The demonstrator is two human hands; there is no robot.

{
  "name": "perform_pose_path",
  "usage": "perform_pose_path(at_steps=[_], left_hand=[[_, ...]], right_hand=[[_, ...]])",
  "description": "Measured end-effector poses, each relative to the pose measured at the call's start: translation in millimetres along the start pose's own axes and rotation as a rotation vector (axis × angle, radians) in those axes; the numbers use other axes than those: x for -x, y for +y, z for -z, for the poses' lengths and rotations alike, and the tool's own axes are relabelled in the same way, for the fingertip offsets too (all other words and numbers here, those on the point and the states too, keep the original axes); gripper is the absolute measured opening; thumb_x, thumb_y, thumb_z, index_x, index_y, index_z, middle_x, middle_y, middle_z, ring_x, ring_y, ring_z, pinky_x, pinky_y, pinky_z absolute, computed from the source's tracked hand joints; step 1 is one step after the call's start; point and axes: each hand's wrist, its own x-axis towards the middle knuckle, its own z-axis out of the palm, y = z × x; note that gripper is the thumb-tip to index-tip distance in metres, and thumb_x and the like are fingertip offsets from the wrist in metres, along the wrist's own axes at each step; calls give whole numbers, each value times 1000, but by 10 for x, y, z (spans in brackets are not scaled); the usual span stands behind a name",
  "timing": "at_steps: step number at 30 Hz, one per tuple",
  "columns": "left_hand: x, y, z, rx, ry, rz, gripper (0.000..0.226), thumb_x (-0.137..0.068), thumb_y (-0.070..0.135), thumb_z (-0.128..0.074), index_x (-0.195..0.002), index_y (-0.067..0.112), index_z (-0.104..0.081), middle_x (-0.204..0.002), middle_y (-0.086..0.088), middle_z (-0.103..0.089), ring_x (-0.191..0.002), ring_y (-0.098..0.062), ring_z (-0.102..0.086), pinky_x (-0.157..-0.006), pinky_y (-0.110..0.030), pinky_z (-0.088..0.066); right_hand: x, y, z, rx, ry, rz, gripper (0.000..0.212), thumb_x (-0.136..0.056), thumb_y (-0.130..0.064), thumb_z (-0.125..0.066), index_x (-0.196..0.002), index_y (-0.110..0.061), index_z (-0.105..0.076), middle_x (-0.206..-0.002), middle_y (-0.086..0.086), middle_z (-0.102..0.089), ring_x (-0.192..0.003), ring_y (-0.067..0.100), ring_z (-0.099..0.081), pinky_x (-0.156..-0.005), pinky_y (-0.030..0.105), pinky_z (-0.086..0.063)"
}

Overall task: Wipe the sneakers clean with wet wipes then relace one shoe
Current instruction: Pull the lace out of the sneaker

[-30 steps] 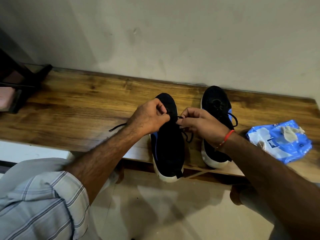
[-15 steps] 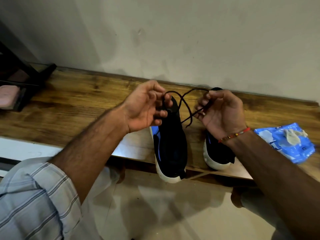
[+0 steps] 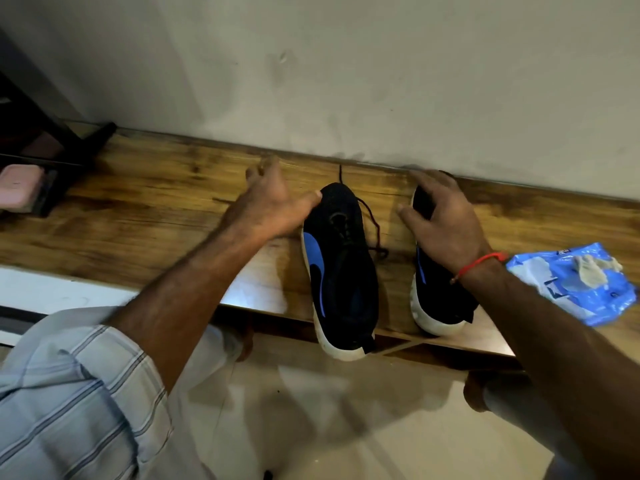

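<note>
Two black sneakers with blue side marks and white soles lie side by side on the wooden bench [image 3: 156, 216], toes toward the wall. The left sneaker [image 3: 341, 268] has its black lace [image 3: 372, 223] lying loose over its toe and right side. My left hand [image 3: 273, 202] is spread beside that shoe's toe, thumb touching it, holding nothing. My right hand [image 3: 440, 220] rests with spread fingers on the front of the right sneaker [image 3: 440, 299], hiding its toe.
A blue wet wipes pack [image 3: 575, 282] with a used wipe on top lies at the bench's right end. A dark stand and a pink object [image 3: 19, 185] sit at the far left. The wall runs right behind the shoes. Tiled floor lies below the bench edge.
Both hands let go of the lace they held raised over the left sneaker. The lace dropped onto the shoe, and the hands spread out, the right settling onto the right sneaker.
</note>
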Motion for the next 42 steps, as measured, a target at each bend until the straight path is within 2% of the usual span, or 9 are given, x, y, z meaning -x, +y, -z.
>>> perform_pose_path(at_steps=[3,5,12,19,25,28,34,36,42], left_hand=[[117,46,-93,-112,-63,-312,34,-88,44,-73,-116,27,-64,-121,5,-53,-102,-13,-59,-86,-30,-51],[201,93,-154,-106,-223,-389,15,-88,37,-76,-98,27,-70,-96,12,-63,-90,-8,-61,-74,-23,-50],[230,113,-251,-85,-296,-388,8,-88,27,-78,-87,26,-69,-81,10,-66,-71,-6,-64,-49,-10,-42],[201,119,-184,76,-346,-234,9,-85,22,-80,-88,16,-74,-87,1,-72,-69,-9,-68,-39,-7,-37],[195,89,-221,55,-405,-167,10,-95,32,-69,-95,22,-70,-95,0,-72,-72,-9,-70,-51,-22,-50],[222,133,-240,119,-457,-85,19,-97,32,-63,-98,15,-70,-86,-2,-63,-72,-14,-56,-52,-26,-44],[247,144,-204,345,-607,147,21,-94,43,-58,-89,24,-64,-94,2,-55,-74,-13,-45,-63,-29,-39],[249,143,-206,346,-614,143,28,-95,53,-60,-85,26,-62,-91,3,-54,-78,-15,-45,-63,-28,-40],[230,169,-155,537,-594,205,50,-90,73,-51,-77,26,-60,-80,8,-51,-59,-8,-37,-57,-25,-38]], right_hand=[[111,-101,-55,-48,-138,129,22,-93,-21,-67,-114,-19,-72,-114,-2,-68,-108,11,-61,-100,28,-47],[168,-135,-125,-23,-287,152,21,-95,-27,-65,-113,-21,-73,-111,-7,-69,-104,7,-62,-95,31,-51],[216,-119,-229,-60,-333,188,16,-93,-30,-67,-104,-21,-74,-100,-11,-70,-96,4,-64,-85,34,-56],[202,-140,-249,-92,-332,120,7,-90,-27,-67,-91,-22,-70,-89,-9,-70,-86,3,-64,-77,32,-57],[221,-152,-210,-111,-361,104,13,-91,-30,-68,-100,-21,-69,-93,-12,-68,-89,0,-64,-79,20,-55],[218,-146,-236,-112,-364,101,14,-91,-32,-69,-99,-21,-71,-92,-10,-70,-87,2,-66,-79,28,-58],[139,-131,-165,-446,-468,-183,16,-91,-29,-69,-91,-14,-74,-94,10,-73,-91,22,-68,-91,48,-53],[128,-125,-138,-422,-477,-183,17,-90,-33,-69,-90,-17,-74,-94,4,-74,-94,22,-69,-92,46,-54],[130,-129,-44,-176,-483,-112,46,-84,-62,-64,-81,-16,-70,-69,-2,-66,-62,6,-58,-62,27,-48]])
